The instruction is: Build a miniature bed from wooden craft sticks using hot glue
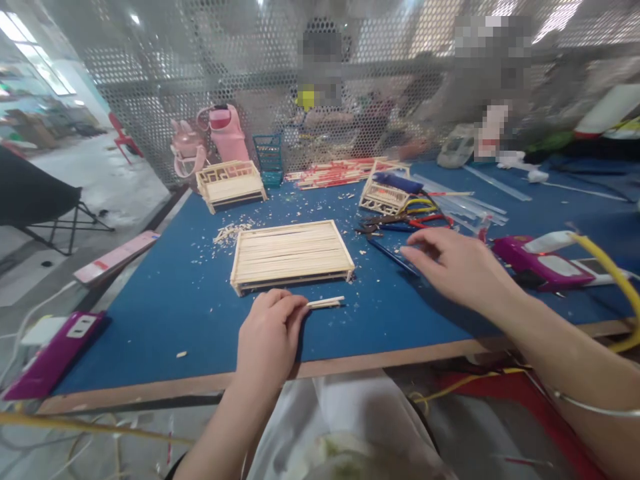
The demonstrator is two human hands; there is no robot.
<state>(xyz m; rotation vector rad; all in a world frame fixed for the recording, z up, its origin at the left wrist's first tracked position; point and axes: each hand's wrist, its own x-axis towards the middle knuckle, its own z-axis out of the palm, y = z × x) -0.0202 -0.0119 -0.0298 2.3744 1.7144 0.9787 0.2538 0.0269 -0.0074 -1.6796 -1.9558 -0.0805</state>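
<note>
My left hand rests near the table's front edge, fingers pinched on a short bundle of thin wooden sticks that pokes out to the right. Just behind it lies a flat wooden slat panel on the blue table mat. My right hand hovers palm down to the right of the panel, fingers stretched out and empty, its fingertips over a dark thin tool. Pliers and cutters with coloured handles lie just beyond that hand.
At the back stand a small wooden bench model, another stick frame, a pile of red and pale sticks, a teal basket and pink bottles. A magenta glue gun lies right. Wood chips litter the mat. People sit behind the mesh screen.
</note>
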